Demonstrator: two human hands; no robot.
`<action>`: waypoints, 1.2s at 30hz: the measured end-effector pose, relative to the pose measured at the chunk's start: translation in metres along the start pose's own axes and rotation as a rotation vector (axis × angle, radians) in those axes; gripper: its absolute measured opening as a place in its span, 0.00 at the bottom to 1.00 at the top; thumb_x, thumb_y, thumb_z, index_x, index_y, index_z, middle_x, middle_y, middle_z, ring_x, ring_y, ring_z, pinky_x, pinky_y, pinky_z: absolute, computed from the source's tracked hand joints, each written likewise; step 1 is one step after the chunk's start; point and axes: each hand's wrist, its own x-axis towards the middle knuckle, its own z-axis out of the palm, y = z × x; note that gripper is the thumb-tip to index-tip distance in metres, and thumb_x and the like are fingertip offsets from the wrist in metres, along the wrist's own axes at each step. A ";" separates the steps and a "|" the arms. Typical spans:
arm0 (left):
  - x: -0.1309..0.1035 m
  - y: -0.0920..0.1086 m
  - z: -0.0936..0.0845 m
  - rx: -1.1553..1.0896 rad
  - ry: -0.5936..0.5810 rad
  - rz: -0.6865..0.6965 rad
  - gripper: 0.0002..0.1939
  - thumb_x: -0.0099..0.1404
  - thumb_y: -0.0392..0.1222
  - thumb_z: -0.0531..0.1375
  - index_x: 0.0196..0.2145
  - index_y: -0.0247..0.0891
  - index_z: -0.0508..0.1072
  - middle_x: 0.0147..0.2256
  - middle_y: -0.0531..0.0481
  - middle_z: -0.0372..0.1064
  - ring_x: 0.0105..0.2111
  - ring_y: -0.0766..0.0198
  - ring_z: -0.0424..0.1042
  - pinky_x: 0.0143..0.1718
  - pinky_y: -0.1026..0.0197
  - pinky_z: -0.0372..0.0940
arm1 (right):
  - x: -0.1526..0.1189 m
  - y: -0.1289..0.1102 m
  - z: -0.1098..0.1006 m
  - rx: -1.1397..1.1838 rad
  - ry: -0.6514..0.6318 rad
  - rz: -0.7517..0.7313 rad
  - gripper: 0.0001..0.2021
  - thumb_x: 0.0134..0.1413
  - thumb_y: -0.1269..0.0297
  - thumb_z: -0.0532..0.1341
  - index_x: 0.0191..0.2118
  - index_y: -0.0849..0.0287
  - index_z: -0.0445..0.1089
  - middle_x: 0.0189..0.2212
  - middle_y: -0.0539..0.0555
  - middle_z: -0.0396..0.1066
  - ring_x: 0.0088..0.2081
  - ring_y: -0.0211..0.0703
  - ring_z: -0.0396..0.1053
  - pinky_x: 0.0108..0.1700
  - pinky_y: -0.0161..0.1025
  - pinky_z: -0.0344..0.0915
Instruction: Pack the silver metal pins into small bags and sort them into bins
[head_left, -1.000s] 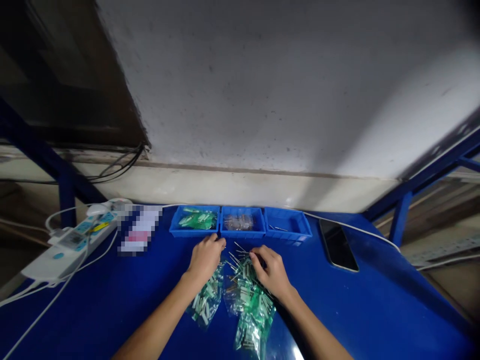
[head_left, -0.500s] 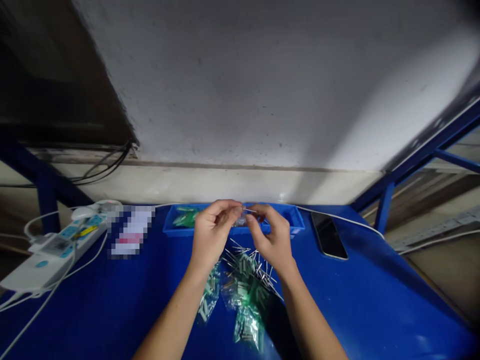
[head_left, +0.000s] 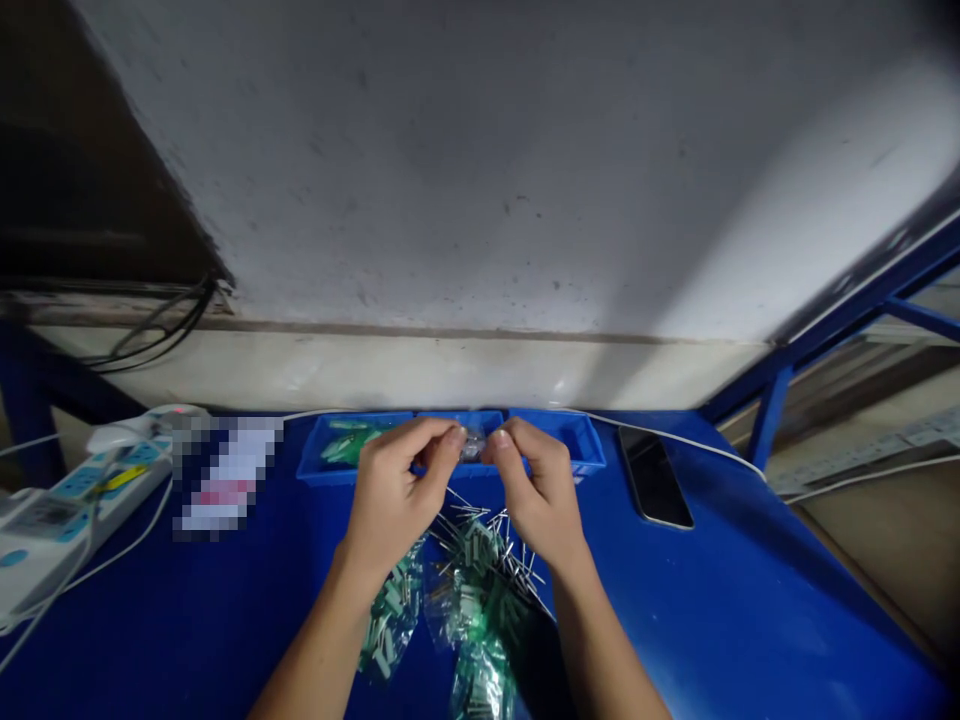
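My left hand [head_left: 405, 485] and my right hand [head_left: 536, 490] are held up in front of the blue bin [head_left: 309, 468], thumbs pressed against curled fingers. A gap separates their fingertips. What each pinch holds is too small and blurred to name. Behind the gap, clear crinkled plastic [head_left: 472, 445] shows at the bin's middle compartment; whether it touches the fingers I cannot tell. Below my hands lies a heap of thin metal pins [head_left: 517, 555]. Clear bags of pale green plugs [head_left: 390, 610] lie on the blue table, with another plastic bag [head_left: 484, 680] nearer me.
Green pieces [head_left: 349, 440] fill the bin's left compartment. A phone [head_left: 656, 478] lies to the right, with a white cable [head_left: 697, 450] behind it. At the left are a power strip [head_left: 67, 510] and a blurred-out paper [head_left: 229, 475]. A wall [head_left: 487, 200] stands behind.
My fingertips have moved apart slightly, and the thin metal pin seen between them is no longer visible. The view has shifted, so the left-side objects sit further left.
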 end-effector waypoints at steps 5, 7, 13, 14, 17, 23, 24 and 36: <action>0.002 -0.002 -0.002 -0.001 -0.076 -0.022 0.17 0.65 0.42 0.53 0.19 0.37 0.64 0.19 0.55 0.63 0.21 0.71 0.62 0.25 0.66 0.59 | -0.001 -0.005 0.003 -0.102 -0.072 -0.046 0.14 0.62 0.64 0.49 0.25 0.59 0.63 0.22 0.48 0.62 0.26 0.34 0.60 0.30 0.34 0.56; 0.001 -0.002 -0.001 0.009 -0.066 -0.020 0.17 0.65 0.42 0.53 0.19 0.36 0.64 0.19 0.55 0.61 0.20 0.71 0.60 0.24 0.66 0.57 | -0.003 -0.005 0.004 -0.158 -0.056 -0.045 0.14 0.62 0.65 0.48 0.25 0.58 0.61 0.22 0.48 0.60 0.25 0.35 0.59 0.29 0.35 0.54; 0.001 -0.003 -0.001 0.005 -0.047 -0.020 0.19 0.65 0.42 0.53 0.17 0.36 0.60 0.17 0.57 0.54 0.18 0.72 0.56 0.21 0.66 0.53 | -0.005 -0.010 0.003 -0.190 -0.073 -0.061 0.12 0.60 0.66 0.50 0.26 0.59 0.61 0.23 0.49 0.60 0.27 0.35 0.58 0.30 0.35 0.53; 0.000 -0.004 -0.001 -0.005 -0.064 -0.027 0.19 0.65 0.42 0.52 0.17 0.36 0.59 0.17 0.57 0.55 0.18 0.72 0.57 0.21 0.66 0.53 | -0.005 -0.011 0.002 -0.200 -0.066 -0.058 0.12 0.60 0.66 0.50 0.25 0.59 0.61 0.23 0.49 0.60 0.26 0.35 0.58 0.30 0.35 0.53; 0.001 -0.008 0.004 -0.038 -0.108 -0.025 0.20 0.66 0.43 0.51 0.18 0.36 0.59 0.17 0.56 0.56 0.18 0.72 0.59 0.22 0.67 0.54 | -0.004 -0.011 -0.004 -0.222 0.014 -0.046 0.13 0.59 0.67 0.52 0.23 0.60 0.62 0.20 0.48 0.59 0.25 0.34 0.58 0.29 0.34 0.53; 0.002 -0.028 0.015 0.026 -0.416 -0.016 0.15 0.68 0.45 0.47 0.29 0.39 0.68 0.26 0.53 0.68 0.26 0.69 0.67 0.30 0.66 0.59 | -0.002 0.006 -0.031 -0.274 0.293 0.055 0.16 0.59 0.62 0.52 0.21 0.60 0.61 0.17 0.47 0.58 0.21 0.32 0.56 0.26 0.34 0.52; 0.001 -0.034 0.016 0.085 -0.510 -0.041 0.14 0.68 0.45 0.48 0.31 0.40 0.69 0.29 0.53 0.70 0.28 0.67 0.68 0.31 0.65 0.60 | -0.001 0.013 -0.035 -0.304 0.330 0.086 0.16 0.59 0.61 0.52 0.21 0.59 0.61 0.17 0.47 0.58 0.21 0.33 0.56 0.26 0.33 0.52; -0.021 -0.081 0.045 0.578 -0.946 -0.337 0.12 0.61 0.35 0.52 0.41 0.43 0.69 0.38 0.44 0.74 0.38 0.53 0.73 0.33 0.58 0.62 | 0.013 0.087 -0.042 -0.535 0.236 0.350 0.16 0.56 0.55 0.51 0.27 0.59 0.67 0.17 0.49 0.65 0.23 0.37 0.62 0.28 0.33 0.53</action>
